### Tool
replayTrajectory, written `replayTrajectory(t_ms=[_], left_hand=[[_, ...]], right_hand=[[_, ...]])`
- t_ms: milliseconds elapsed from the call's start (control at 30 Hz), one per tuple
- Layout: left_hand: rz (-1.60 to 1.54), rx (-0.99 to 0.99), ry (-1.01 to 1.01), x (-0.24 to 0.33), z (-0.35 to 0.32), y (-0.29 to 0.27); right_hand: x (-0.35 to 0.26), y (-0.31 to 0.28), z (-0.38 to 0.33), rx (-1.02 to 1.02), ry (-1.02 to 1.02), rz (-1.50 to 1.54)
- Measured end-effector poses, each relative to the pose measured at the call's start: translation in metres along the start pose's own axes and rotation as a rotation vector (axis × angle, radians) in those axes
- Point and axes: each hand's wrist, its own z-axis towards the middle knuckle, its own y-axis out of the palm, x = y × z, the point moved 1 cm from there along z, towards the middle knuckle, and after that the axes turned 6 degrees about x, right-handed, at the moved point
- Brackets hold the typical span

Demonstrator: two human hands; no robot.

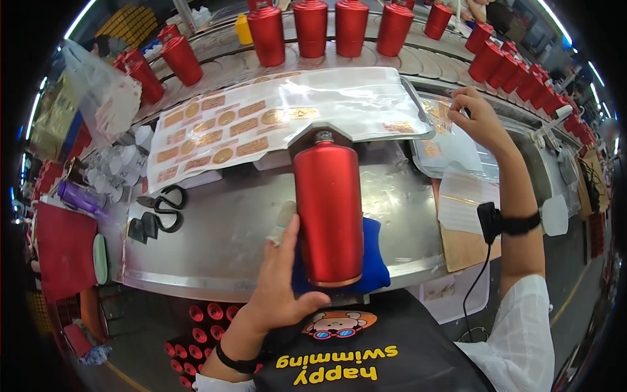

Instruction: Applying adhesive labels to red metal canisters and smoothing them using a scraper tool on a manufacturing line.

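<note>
Head cam: left hand [277, 287] is wrapped around the lower end of a red bottle [328, 212], which lies on a blue cloth [375, 261] at the near edge of the metal table [222, 242]. Right hand [475, 117] is stretched out, fingers pinched on a clear sticker sheet [444, 140] in a tray. Past the bottle there's a big label sheet [261, 121], scissors [160, 209] to the left, and a row of red bottles [330, 27] at the back.

Steel bench [228, 242] w/ label sheet [261, 121], scissors [163, 199], blue cloth [373, 261], red bottles [330, 29] at back
</note>
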Motion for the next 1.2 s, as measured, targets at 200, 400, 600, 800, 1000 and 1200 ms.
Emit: replayTrajectory(t_ms=[200, 400, 600, 800, 1000, 1200], left_hand=[[0.386, 0.130, 0.270, -0.010, -0.002, 0.023], [0.189, 0.058, 0.229, -0.007, 0.004, 0.012], [-0.467, 0.253, -0.162, -0.008, 0.045, 0.015], [-0.557, 0.277, -0.200, -0.010, 0.071, 0.032], [-0.803, 0.256, -0.276, -0.005, 0.073, 0.033], [-0.692, 0.223, -0.284, -0.005, 0.079, 0.033]], right_hand=[[-0.150, -0.016, -0.039, -0.132, -0.277, 0.525], [-0.192, 0.049, -0.061, -0.009, -0.297, 0.588], [-0.193, 0.058, -0.063, 0.084, -0.331, 0.422], [-0.188, 0.063, -0.063, 0.108, -0.290, 0.458], [-0.179, 0.076, -0.064, 0.125, -0.203, 0.588], [-0.180, 0.090, -0.077, 0.232, -0.068, 0.638]])
